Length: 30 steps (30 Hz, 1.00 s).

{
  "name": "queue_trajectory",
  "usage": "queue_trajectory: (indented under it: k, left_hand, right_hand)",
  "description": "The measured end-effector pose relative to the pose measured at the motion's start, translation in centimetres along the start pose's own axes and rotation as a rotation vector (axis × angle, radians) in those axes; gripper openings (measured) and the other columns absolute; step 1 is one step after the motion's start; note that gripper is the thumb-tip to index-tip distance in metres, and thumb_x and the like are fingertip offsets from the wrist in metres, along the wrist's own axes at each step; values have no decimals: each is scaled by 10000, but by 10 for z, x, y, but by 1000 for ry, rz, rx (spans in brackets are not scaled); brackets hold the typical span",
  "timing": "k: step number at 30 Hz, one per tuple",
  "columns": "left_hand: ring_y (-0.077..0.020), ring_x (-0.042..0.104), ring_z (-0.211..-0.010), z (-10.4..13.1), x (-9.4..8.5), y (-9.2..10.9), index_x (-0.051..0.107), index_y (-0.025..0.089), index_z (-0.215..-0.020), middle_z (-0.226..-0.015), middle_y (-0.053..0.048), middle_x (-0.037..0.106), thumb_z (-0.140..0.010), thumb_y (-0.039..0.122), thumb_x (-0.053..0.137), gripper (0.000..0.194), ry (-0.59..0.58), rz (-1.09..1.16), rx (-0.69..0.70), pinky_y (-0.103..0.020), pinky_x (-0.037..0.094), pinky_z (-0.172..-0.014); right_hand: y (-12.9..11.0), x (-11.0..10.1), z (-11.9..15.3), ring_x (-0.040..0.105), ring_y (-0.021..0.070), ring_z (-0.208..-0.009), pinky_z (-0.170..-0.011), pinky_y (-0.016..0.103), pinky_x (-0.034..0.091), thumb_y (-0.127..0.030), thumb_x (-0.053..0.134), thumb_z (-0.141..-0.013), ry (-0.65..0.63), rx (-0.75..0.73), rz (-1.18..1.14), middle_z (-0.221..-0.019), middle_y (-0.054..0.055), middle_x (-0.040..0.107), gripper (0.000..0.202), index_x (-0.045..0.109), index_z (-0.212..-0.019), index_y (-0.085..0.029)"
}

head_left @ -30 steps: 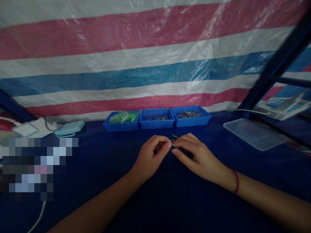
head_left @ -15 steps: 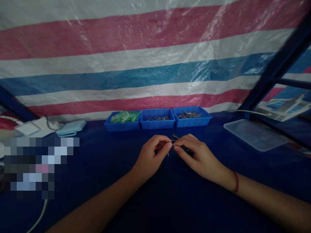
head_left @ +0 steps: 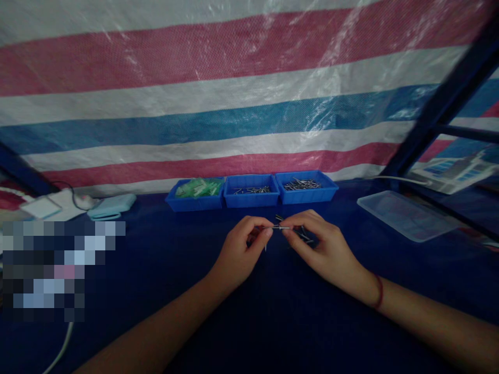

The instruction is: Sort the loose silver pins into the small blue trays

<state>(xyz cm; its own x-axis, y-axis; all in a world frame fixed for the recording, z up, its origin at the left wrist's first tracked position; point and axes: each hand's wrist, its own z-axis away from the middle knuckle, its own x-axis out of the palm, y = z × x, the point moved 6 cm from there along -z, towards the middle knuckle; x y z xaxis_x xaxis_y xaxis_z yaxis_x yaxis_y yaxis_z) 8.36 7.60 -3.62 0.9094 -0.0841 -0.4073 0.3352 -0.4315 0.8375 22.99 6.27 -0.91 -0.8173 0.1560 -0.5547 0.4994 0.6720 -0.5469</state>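
A thin metal pin [head_left: 279, 227] lies level between the fingertips of both hands. My left hand [head_left: 244, 246] pinches its left end, and another slim piece points down below those fingers. At the other end, the thumb and forefinger of my right hand [head_left: 322, 244] are closed on the pin. Several small metal pieces [head_left: 306, 236] lie on the dark blue table [head_left: 241, 322], partly behind my right hand. Beyond the hands stand three blue bins: the left bin [head_left: 195, 205] holds green-wrapped items, the middle bin [head_left: 251, 199] and right bin [head_left: 310, 195] hold metal pins.
A clear plastic lid [head_left: 405, 215] lies on the right. At the left are a light blue case [head_left: 113, 205], a white adapter [head_left: 44, 208], a blurred-out patch and a white cable [head_left: 64, 345]. A striped sheet [head_left: 234, 124] hangs behind.
My right hand has shifted slightly right, away from my left fingertips. More of the pin between them now shows, as do the loose pieces behind my right hand.
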Motion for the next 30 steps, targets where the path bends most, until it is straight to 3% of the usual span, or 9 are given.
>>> queue_trajectory:
  k: [7,10,13,15,18,21,25,30]
  left_hand:
    - [-148,565,-789,0,4,1,594,182,-847,-857,-21,599,-893,266,468,158,-75,-54,1,-258,440,-684]
    - [-162,568,-834,0,0,0,576,192,-957,-899,-29,609,-905,285,445,169,-7,-118,-6,-296,437,-744]
    - [-188,552,-903,0,-7,1,542,196,-1056,-937,-38,614,-896,271,451,199,107,-251,-1,-352,416,-811]
    - [-206,542,-901,1,-5,4,559,193,-1020,-909,-39,620,-882,269,464,184,96,-362,12,-380,410,-814]
    - [-248,528,-886,3,2,6,592,189,-947,-890,-48,627,-838,364,526,216,5,-561,7,-424,405,-789]
    - [-288,525,-902,5,8,3,609,192,-946,-935,-60,615,-785,481,567,333,-86,-715,-18,-453,397,-767]
    - [-273,540,-910,6,10,-3,624,210,-922,-959,-49,603,-841,411,522,240,-139,-770,-32,-428,394,-760]
    - [-235,536,-838,3,10,-3,606,188,-845,-888,-43,617,-891,271,457,177,-161,-757,1,-378,397,-730]
  right_hand:
    - [-17,-4,0,559,159,-729,-691,316,417,-186,556,-835,-32,-179,71,-745,21,636,51,589,-797,-186]
    - [-18,-10,-8,548,164,-710,-693,328,398,-200,541,-846,-24,-252,193,-725,24,626,100,580,-755,-185]
    - [4,-31,-23,556,175,-746,-726,333,407,-233,526,-861,168,-201,326,-770,43,639,107,594,-799,-180]
    - [31,-47,-32,557,196,-762,-732,345,410,-274,501,-875,318,-100,462,-787,62,644,155,609,-822,-175]
    - [72,-55,-40,554,253,-805,-720,385,406,-350,505,-861,297,47,696,-862,103,654,234,636,-908,-163]
    - [90,-57,-37,543,291,-861,-723,412,405,-406,509,-840,269,100,767,-942,129,639,313,625,-998,-162]
    - [76,-47,-31,539,278,-906,-786,426,405,-340,483,-850,212,41,666,-971,111,630,253,614,-985,-172]
    - [43,-20,-19,545,257,-928,-802,419,415,-265,506,-833,31,-62,480,-953,83,634,171,622,-930,-187]
